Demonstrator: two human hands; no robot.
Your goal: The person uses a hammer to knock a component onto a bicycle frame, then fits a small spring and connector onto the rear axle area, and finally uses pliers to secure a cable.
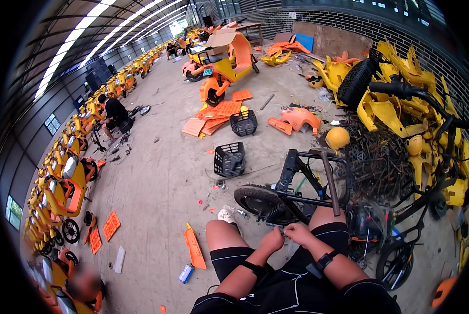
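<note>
I sit over my knees in black shorts. My left hand [272, 240] and my right hand [299, 233] meet just above my lap, fingers pinched together on something too small to make out. Directly in front of them lies a stripped black scooter frame [291, 175] with its wheel [256, 199] toward my left knee. A hammer [330, 180] leans against the frame, handle reaching down to my right knee.
Two black baskets [230, 159] [243, 123] and orange panels [216, 115] lie on the concrete floor ahead. Yellow shells [391, 99] and tangled metal scrap [376, 162] pile up at right. Rows of yellow scooters [62, 183] line the left wall, where a person [114, 112] crouches.
</note>
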